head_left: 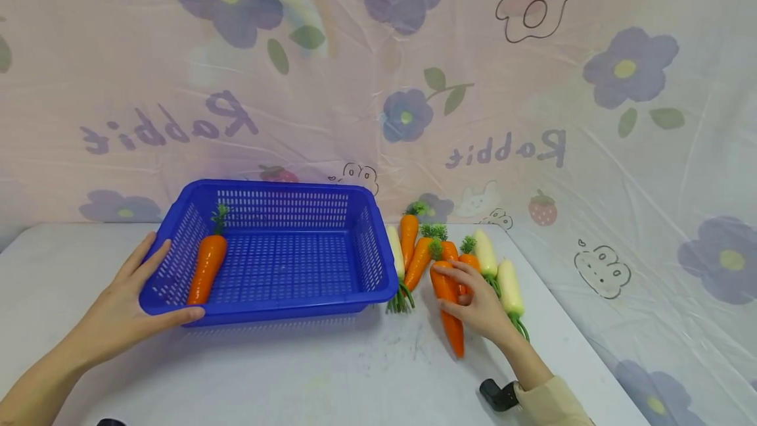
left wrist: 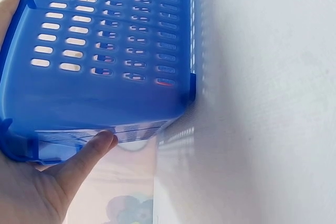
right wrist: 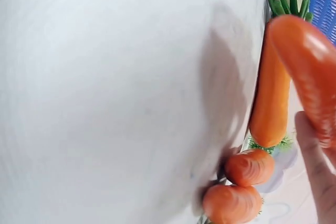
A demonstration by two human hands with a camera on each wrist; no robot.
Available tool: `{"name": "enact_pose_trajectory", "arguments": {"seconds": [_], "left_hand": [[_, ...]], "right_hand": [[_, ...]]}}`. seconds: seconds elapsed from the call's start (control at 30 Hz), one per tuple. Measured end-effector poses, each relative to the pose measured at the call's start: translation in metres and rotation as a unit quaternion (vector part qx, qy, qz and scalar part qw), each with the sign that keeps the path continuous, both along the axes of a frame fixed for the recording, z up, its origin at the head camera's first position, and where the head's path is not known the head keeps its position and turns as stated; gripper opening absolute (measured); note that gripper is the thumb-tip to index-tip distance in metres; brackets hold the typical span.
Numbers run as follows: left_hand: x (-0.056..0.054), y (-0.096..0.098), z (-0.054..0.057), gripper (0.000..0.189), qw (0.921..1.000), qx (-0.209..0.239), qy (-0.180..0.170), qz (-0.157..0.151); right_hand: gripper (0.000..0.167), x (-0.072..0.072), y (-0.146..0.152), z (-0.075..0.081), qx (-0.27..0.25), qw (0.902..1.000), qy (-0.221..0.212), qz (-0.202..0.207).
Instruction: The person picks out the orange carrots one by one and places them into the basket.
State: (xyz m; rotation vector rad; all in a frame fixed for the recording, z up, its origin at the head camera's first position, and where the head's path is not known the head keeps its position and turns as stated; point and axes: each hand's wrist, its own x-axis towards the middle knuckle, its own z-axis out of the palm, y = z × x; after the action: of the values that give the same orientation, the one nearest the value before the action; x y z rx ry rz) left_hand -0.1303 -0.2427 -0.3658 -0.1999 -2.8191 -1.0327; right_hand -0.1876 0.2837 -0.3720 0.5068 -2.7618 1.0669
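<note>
In our right hand (head_left: pixel 480 304) we pinch a glossy, tapering carrot (head_left: pixel 453 331), right of the slotted blue plastic basket (head_left: pixel 284 306), whose corner our left hand (head_left: pixel 118 302) touches with spread, straight fingers. We count one smooth basket carrot (head_left: pixel 208 265), four pile carrots (head_left: pixel 418 265) on the white table (head_left: pixel 325 380) among frizzy green tufts (head_left: pixel 438 231), and three pale white radishes (head_left: pixel 510 286) with stringy stems (head_left: pixel 400 300). Our right fingers partly cover the pile, the basket's rim partly hides one radish, and the right wrist view cuts off part of our held carrot.
</note>
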Motion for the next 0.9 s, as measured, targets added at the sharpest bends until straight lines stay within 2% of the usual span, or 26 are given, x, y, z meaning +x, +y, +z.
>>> {"name": "enact_pose_trajectory", "arguments": {"seconds": [0.17, 0.4, 0.57, 0.63, 0.9], "left_hand": [[-0.001, 0.000, 0.001, 0.112, 0.9999, -0.006, -0.009, 0.003], [-0.001, 0.000, 0.001, 0.112, 1.0000, -0.006, -0.007, 0.003], [-0.001, 0.001, 0.001, 0.112, 1.0000, -0.004, -0.008, 0.003], [-0.001, 0.001, 0.001, 0.112, 0.9999, -0.005, -0.011, 0.004], [-0.001, 0.001, 0.002, 0.112, 0.9998, -0.008, -0.016, 0.009]], "right_hand": [[0.054, -0.001, -0.002, 0.001, -0.032, 0.9989, 0.032, 0.008], [0.053, -0.003, -0.006, 0.003, -0.079, 0.9955, 0.049, 0.017], [0.053, -0.005, -0.011, 0.006, -0.084, 0.9941, 0.068, 0.005], [0.054, -0.004, -0.014, 0.011, -0.085, 0.9938, 0.072, 0.001], [0.052, 0.010, -0.035, 0.044, -0.091, 0.9940, 0.061, 0.008]]}}
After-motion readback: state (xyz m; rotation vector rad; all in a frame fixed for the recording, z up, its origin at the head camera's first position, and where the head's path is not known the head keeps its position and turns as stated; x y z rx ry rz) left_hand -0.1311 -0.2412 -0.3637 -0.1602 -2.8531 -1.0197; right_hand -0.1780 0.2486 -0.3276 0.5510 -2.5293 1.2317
